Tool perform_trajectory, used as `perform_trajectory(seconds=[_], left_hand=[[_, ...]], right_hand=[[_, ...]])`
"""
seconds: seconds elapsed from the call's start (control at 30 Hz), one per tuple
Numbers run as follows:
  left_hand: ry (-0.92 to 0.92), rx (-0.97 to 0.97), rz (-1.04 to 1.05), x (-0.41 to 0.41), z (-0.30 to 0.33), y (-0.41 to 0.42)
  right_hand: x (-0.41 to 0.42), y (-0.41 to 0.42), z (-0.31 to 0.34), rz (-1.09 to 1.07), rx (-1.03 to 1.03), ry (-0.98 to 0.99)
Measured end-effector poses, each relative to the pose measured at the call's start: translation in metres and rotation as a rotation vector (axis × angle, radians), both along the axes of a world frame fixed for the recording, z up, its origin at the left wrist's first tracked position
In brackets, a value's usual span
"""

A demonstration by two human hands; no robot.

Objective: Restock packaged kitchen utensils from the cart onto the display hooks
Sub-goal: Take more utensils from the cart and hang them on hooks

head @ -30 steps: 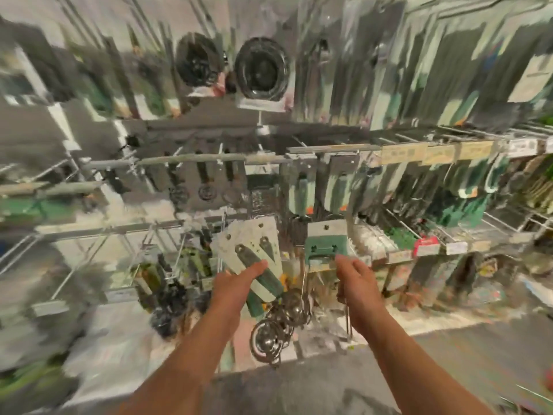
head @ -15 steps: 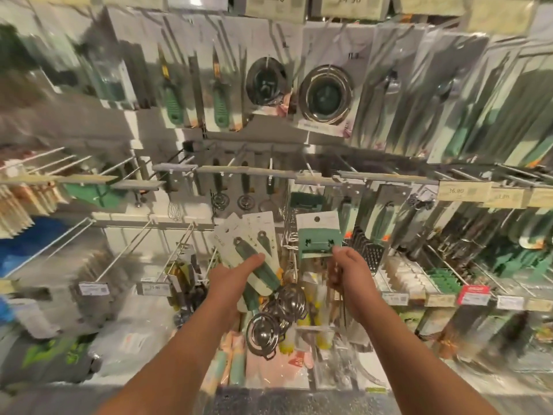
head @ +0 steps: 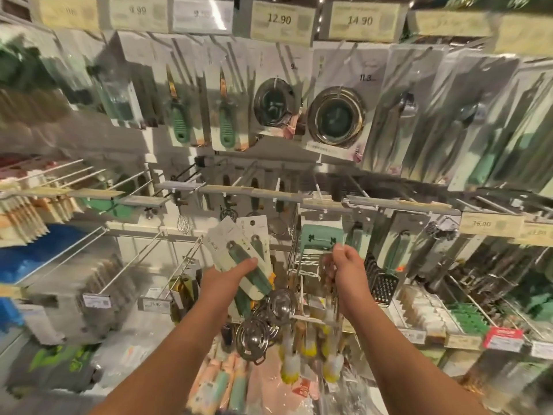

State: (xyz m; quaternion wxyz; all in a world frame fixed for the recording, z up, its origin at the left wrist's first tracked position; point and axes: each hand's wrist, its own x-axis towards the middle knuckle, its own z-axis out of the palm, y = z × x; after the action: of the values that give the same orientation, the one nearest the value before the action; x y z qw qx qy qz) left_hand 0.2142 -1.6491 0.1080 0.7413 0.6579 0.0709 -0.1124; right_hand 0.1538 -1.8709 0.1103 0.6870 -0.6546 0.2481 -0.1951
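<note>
Several carded utensils (head: 239, 253) sit fanned in the left hand (head: 223, 275) at centre frame, its thumb clamped across their fronts, probably so the spare stock stays ready while the other hand works. Each is a white card carrying a dark green handled tool. Just right of them, the right hand (head: 344, 265) pinches the lower edge of a white card with a mint green item (head: 321, 236), hanging below the hook rail (head: 329, 202), seemingly to seat it on a hook. Steel strainers (head: 278, 304) dangle below the hands; price labels (head: 279, 20) line the top.
</note>
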Motion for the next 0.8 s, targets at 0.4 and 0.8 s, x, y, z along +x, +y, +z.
perform_trajectory(seconds=[0.4, 0.8], left_hand=[[-0.064, 0.178, -0.056, 0.017, 0.001, 0.006], [-0.070, 0.126, -0.104, 0.014, 0.014, 0.021]], right_hand=[[0.027, -0.007, -0.007, 0.060, -0.190, 0.130], [0.045, -0.019, -0.003, -0.088, -0.272, 0.364]])
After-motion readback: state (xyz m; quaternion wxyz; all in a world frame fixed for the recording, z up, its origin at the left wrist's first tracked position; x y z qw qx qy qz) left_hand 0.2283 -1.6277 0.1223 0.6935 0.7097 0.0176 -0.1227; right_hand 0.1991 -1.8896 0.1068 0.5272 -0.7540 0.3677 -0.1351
